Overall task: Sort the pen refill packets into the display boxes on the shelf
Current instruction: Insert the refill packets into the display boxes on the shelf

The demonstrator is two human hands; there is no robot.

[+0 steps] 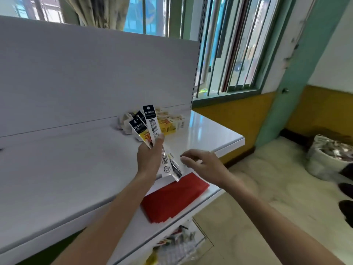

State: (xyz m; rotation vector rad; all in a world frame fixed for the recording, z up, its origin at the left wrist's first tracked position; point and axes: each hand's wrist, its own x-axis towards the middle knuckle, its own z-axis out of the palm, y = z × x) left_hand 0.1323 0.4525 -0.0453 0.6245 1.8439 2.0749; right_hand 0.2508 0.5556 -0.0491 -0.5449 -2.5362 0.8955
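My left hand (149,155) is shut on a fanned bunch of long pen refill packets (150,124) with dark tops and white bodies; their lower ends (170,167) stick out below the hand. It hovers over the white shelf (76,169). My right hand (200,163) is beside it to the right, fingers spread and empty, close to the packets' lower ends. Yellow and white display boxes (172,123) stand at the back of the shelf against the white back panel, partly hidden behind the held packets.
A stack of red sheets (173,197) lies on the lower shelf below my hands. More packets fill a clear bag (177,243) under that. A barred window is behind the shelf; a white bag (328,155) stands on the floor to the right.
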